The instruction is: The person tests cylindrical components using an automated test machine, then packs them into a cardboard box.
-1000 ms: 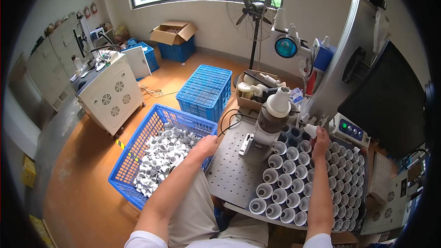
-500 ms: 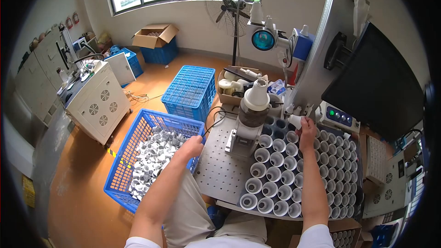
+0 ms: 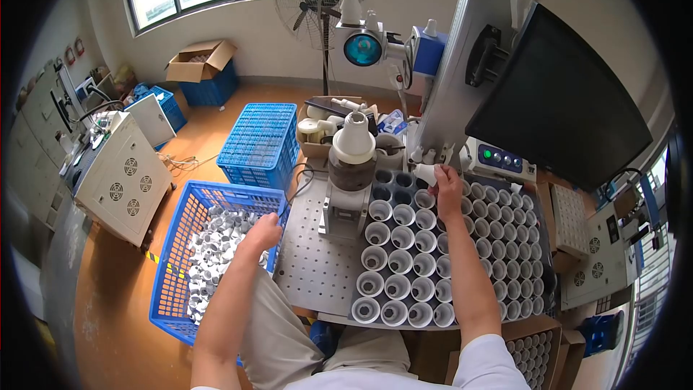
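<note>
My right hand (image 3: 447, 186) pinches a white plastic cone-shaped cup (image 3: 424, 172), tilted on its side, above the far rows of a tray (image 3: 382, 176). White cups (image 3: 398, 260) stand in rows in it, open ends up. My left hand (image 3: 264, 232) is closed over the right side of a blue basket (image 3: 167, 260) holding many small white and grey plastic parts (image 3: 216, 238); what its fingers hold, if anything, is hidden. Between my hands, a similar white cone (image 3: 356, 132) sits upright on a machine fixture (image 3: 346, 209).
Beside the fixture lies a perforated metal plate (image 3: 310, 263). A lamp-like device with a teal lens (image 3: 362, 49) hangs behind. A monitor (image 3: 559, 108) and a button box (image 3: 498, 157) stand right. A blue crate (image 3: 256, 137) and a cardboard box (image 3: 310, 148) are farther back.
The view has turned right and slightly down, so the scene sits farther left. My right hand keeps its grip on the cone-shaped cup; my left hand stays closed by the basket.
</note>
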`<action>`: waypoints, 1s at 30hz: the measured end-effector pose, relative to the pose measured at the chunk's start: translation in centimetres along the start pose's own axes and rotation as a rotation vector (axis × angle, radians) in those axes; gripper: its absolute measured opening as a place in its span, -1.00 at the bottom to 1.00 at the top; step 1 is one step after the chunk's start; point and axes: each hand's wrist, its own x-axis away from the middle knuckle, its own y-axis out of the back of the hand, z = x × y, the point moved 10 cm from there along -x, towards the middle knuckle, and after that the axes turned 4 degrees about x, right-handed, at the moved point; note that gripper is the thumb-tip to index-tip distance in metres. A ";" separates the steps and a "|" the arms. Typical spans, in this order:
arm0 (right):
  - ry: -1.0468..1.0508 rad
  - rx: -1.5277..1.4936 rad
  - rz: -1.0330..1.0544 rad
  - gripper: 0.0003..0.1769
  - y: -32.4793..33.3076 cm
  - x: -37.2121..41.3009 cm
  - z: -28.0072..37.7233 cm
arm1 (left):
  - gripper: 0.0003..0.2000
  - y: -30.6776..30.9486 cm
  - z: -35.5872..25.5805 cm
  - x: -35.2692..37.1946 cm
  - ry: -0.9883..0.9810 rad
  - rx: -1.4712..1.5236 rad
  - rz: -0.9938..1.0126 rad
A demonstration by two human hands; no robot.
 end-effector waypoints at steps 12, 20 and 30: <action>0.005 -0.002 0.009 -0.72 0.1 -0.4 -0.5 | -0.76 -0.7 1.1 -0.8 -0.072 -0.025 -0.061; -0.002 -0.001 0.010 -0.72 0.3 -0.5 -0.7 | -0.80 0.1 0.4 -0.8 -0.171 -0.041 -0.167; -0.022 -0.190 -0.012 -0.71 1.0 -1.2 0.6 | -0.93 7.8 -2.4 -1.8 -0.359 0.486 -0.512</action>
